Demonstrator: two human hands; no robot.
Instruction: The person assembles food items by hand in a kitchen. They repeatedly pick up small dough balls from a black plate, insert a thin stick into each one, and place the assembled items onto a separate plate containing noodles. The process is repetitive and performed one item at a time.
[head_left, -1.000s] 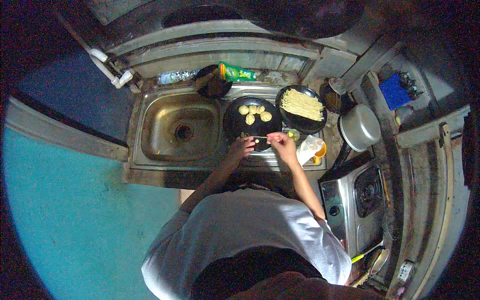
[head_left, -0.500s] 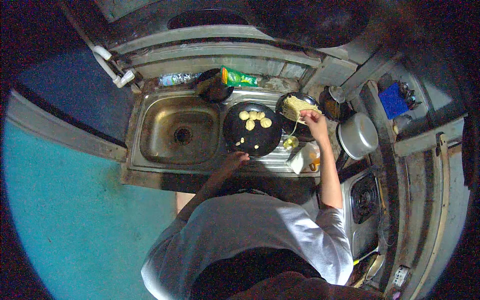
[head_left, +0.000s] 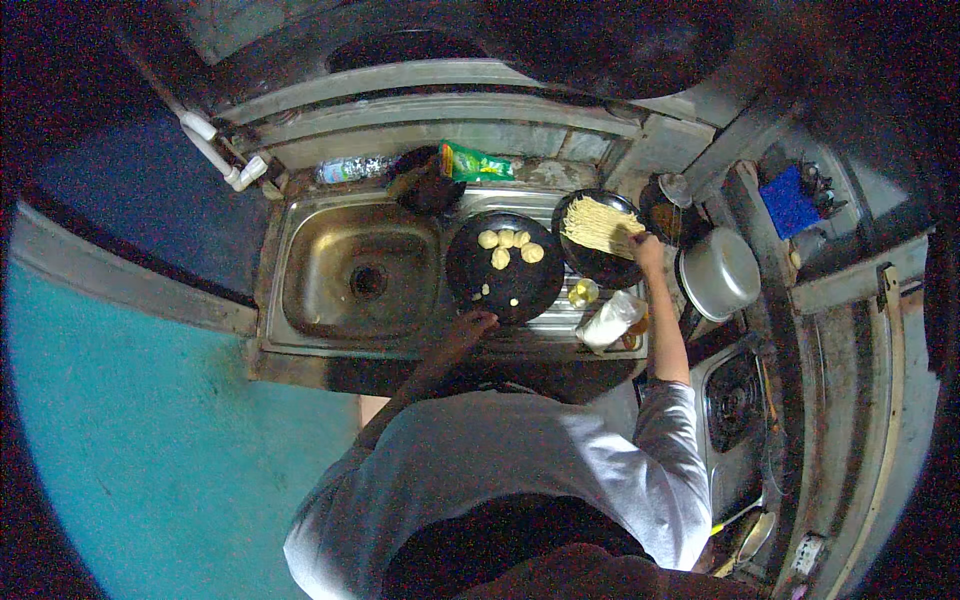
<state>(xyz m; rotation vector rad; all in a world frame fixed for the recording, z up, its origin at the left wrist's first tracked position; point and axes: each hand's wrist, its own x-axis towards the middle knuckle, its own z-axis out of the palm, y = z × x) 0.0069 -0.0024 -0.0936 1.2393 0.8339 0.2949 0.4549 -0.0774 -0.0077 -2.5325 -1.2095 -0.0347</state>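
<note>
Right hand, grip unclear, touches the noodle pan's rim beside the sink; left hand rests loosely curled at the potato pan's near edge; noodles look light, brittle.

right hand grip unclear (too small), stove partly hidden

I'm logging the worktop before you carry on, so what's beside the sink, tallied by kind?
Dark round plates: 2, the middle plate by the left hand, and the strip plate at the right hand
Peeled pale pieces on the middle plate: 4
Lidded metal pot: 1
Green packet: 1
Clear bottle: 1
Total: 9
</note>
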